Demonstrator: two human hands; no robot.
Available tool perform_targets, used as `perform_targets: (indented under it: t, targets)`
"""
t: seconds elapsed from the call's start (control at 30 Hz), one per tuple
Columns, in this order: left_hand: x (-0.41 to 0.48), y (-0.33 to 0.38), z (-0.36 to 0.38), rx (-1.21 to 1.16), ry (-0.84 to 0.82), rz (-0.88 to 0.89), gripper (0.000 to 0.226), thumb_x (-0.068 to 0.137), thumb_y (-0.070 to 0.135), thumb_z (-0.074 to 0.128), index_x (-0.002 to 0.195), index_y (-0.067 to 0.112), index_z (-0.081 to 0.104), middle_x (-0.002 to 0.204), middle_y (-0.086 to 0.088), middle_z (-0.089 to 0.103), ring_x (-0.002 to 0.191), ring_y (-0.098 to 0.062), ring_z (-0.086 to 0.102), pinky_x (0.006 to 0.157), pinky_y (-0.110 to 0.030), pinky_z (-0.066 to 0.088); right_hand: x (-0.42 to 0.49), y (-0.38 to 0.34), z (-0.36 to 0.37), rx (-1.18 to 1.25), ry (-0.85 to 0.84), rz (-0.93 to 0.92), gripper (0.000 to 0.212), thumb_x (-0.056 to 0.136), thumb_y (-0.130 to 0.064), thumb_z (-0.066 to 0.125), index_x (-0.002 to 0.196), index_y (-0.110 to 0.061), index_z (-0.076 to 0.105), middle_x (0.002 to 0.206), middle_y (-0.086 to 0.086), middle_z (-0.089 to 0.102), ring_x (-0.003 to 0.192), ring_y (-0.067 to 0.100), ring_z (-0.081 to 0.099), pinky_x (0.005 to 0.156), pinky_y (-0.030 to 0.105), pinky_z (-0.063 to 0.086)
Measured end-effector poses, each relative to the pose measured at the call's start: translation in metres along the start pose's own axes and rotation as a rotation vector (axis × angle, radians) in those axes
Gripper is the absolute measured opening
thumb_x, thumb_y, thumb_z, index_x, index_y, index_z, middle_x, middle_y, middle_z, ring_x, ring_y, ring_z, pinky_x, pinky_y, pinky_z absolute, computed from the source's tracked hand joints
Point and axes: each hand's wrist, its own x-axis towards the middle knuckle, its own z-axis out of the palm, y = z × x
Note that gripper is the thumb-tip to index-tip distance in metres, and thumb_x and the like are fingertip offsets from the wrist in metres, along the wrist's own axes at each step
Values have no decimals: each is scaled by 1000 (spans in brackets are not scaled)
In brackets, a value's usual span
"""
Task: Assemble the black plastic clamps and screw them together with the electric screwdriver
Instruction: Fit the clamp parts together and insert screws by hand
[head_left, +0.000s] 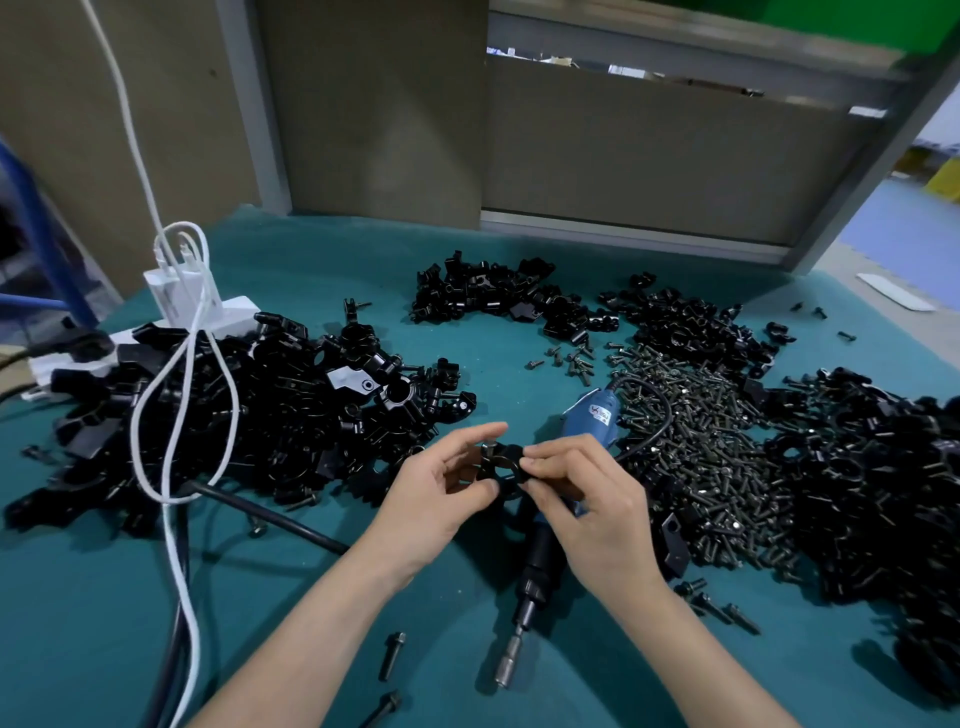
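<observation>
A black plastic clamp (503, 462) is held above the teal table between both hands. My left hand (441, 493) pinches its left side with thumb and fingers, and my right hand (592, 504) grips its right side. A screw head shows at the clamp's top. The blue electric screwdriver (592, 421) lies on the table under my right hand, its black nose and metal bit (511, 657) pointing toward me. A pile of dark screws (696, 447) lies just right of my hands.
Heaps of black clamp parts lie at left (249, 410), at the back (498, 296) and at right (872, 467). A white power strip with charger (182, 296) and white cable (176, 467) sit at left. Loose screws (390, 656) lie near the front edge.
</observation>
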Motion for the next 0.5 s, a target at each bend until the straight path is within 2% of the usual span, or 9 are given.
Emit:
perform_targets:
  t: [0.1, 0.23, 0.37, 0.5]
  targets:
    - [-1, 1, 0, 15, 8, 17, 54, 84, -17, 57, 115, 27, 64, 100, 22, 71, 96, 12, 60, 80, -3, 41, 0, 2, -1, 9, -28, 12, 11, 77, 7, 72, 85, 1, 69, 94, 4, 66, 91, 5, 62, 84, 16, 49]
    - [-2, 1, -1, 20, 33, 30, 54, 84, -16, 56, 112, 29, 66, 96, 12, 73, 94, 3, 63, 83, -9, 44, -2, 2, -2, 49, -58, 10, 8, 81, 4, 68, 88, 0, 70, 96, 4, 66, 93, 6, 62, 84, 17, 49]
    - [-2, 2, 1, 23, 27, 35, 52, 85, -16, 57, 115, 25, 64, 98, 8, 73, 95, 0, 64, 83, -10, 45, 0, 3, -2, 66, -50, 41, 11, 81, 6, 68, 89, -1, 71, 96, 3, 66, 93, 6, 62, 83, 20, 51]
    - [-2, 1, 1, 12, 25, 27, 55, 85, -16, 56, 117, 28, 62, 93, 9, 73, 91, 0, 63, 83, -11, 47, 6, 5, -3, 74, -47, 47, 18, 77, 14, 68, 88, -1, 70, 95, 2, 65, 92, 3, 61, 82, 13, 48]
